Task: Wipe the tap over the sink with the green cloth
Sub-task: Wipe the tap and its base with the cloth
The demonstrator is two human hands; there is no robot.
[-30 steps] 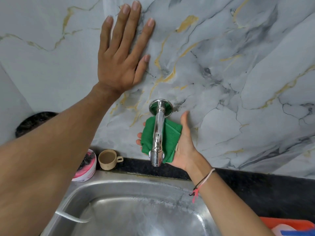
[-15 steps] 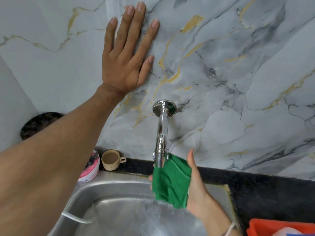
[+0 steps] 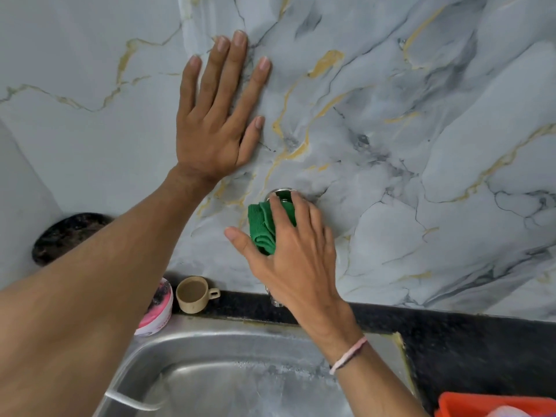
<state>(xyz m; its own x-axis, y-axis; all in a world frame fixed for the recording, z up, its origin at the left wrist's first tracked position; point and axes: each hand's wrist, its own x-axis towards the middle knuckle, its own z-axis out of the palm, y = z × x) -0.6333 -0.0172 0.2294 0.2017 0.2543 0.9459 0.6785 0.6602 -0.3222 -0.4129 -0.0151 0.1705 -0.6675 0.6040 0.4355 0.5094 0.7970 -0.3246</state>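
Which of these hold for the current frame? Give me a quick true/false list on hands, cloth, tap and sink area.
1. The left hand lies flat on the marble wall. True.
2. The green cloth lies in the sink. False: the right hand presses it over the tap.
3. A beige cup stands behind the sink, left of the tap. True.
4. The cup lies on its side. False: it stands upright.
5. The right wrist is bare. False: it wears a thread band.
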